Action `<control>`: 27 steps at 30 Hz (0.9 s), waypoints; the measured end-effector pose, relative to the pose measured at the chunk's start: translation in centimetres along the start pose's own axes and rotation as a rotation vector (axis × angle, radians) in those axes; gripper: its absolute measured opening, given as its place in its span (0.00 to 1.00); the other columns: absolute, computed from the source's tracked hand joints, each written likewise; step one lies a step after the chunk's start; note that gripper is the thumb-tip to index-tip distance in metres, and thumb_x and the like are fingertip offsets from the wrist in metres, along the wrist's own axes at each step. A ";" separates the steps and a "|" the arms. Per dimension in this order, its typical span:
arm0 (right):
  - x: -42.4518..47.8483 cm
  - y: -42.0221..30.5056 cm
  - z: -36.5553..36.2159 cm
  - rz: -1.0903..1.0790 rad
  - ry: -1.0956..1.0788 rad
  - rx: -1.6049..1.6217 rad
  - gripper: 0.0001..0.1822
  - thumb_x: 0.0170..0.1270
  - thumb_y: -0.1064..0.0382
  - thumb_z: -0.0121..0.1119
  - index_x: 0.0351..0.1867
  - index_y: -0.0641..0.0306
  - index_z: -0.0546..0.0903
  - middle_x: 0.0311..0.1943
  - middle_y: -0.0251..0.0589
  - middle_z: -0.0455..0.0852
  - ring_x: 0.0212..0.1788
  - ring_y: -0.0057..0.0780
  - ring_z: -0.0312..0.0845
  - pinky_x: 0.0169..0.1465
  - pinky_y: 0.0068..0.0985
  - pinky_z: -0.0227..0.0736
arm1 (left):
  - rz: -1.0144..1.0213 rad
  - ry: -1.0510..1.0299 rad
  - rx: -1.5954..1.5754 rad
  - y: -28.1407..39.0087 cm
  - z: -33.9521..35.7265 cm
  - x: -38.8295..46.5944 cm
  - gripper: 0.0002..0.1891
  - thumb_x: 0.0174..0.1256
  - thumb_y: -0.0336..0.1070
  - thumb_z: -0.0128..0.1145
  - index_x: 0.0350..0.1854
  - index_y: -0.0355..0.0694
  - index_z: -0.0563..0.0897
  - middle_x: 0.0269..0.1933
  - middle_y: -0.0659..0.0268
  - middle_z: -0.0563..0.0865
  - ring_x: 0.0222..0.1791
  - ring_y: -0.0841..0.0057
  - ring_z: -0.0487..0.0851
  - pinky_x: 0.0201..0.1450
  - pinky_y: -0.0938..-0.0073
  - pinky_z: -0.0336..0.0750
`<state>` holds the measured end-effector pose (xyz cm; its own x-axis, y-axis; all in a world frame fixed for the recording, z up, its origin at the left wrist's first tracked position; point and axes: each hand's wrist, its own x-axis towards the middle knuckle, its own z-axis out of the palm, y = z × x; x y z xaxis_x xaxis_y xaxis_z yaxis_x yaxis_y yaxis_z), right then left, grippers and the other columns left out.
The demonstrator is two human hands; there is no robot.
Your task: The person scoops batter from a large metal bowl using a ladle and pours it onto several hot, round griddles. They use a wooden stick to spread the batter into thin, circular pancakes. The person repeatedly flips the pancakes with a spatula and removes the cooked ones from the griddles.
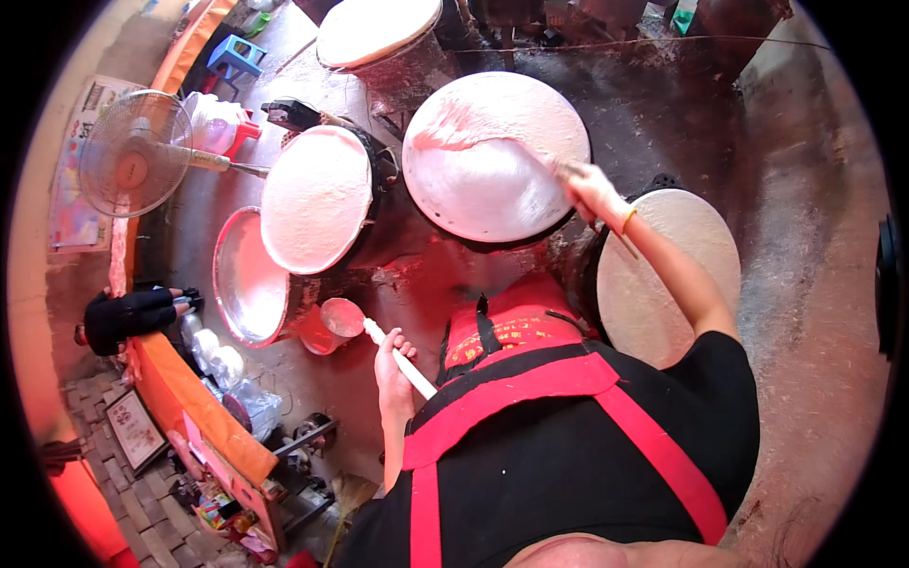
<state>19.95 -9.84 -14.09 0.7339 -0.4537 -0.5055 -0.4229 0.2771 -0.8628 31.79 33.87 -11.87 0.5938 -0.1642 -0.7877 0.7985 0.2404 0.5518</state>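
Note:
My left hand [396, 369] grips the pale handle of a ladle [344, 317], whose round bowl hangs over a small red bucket [317, 335]. Reaching forward, my right hand [593, 190] is closed at the right rim of a large round griddle [490, 206]. A thin stick-like handle [625, 243] pokes out below that wrist; the tool's far end is blurred. On the griddle, a thin pale sheet of batter [508, 106] covers the far half, its near edge folded and ragged beside my fingers. Bare shiny metal shows on the near half.
Batter-covered griddles stand at the left [317, 202], right [671, 273] and far side [376, 28]. Left of the red bucket is a wide basin [248, 284]. A fan [135, 156], a blue stool [236, 57] and a person in dark clothes [131, 319] are farther left.

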 end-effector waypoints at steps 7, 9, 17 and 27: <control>1.4 -0.5 0.1 0.070 -0.221 -0.073 0.20 0.70 0.49 0.53 0.60 0.47 0.78 0.11 0.26 0.65 0.09 0.14 0.55 0.12 0.20 0.49 | 0.004 0.218 0.080 0.4 0.5 -1.9 0.07 0.63 0.31 0.60 0.42 0.39 0.79 0.28 0.71 0.79 0.27 0.80 0.77 0.35 0.79 0.77; 0.2 -0.4 -1.4 0.129 -0.300 -0.070 0.20 0.69 0.51 0.53 0.61 0.45 0.77 0.11 0.26 0.64 0.10 0.14 0.55 0.12 0.19 0.50 | 0.043 0.197 0.084 0.1 0.5 -2.7 0.09 0.63 0.31 0.60 0.44 0.38 0.79 0.34 0.68 0.81 0.35 0.78 0.80 0.42 0.78 0.78; 0.7 0.3 2.2 -0.008 -0.205 -0.115 0.24 0.67 0.42 0.55 0.54 0.54 0.81 0.13 0.25 0.65 0.12 0.14 0.57 0.14 0.22 0.52 | 0.099 0.095 0.180 0.6 -0.6 -2.7 0.15 0.66 0.29 0.56 0.54 0.36 0.76 0.52 0.66 0.80 0.54 0.76 0.77 0.62 0.74 0.74; -6.9 7.2 11.7 -0.035 0.552 0.551 0.21 0.68 0.45 0.56 0.57 0.49 0.80 0.14 0.17 0.63 0.11 0.09 0.52 0.13 0.15 0.48 | 0.074 -0.193 0.543 7.0 0.3 3.3 0.12 0.65 0.31 0.58 0.50 0.42 0.77 0.45 0.73 0.79 0.48 0.85 0.75 0.58 0.78 0.71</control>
<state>18.06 5.23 -16.65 0.3097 -0.7857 -0.5355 0.0262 0.5700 -0.8212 39.35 34.75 -10.56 0.6168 -0.3494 -0.7054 0.6601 -0.2585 0.7053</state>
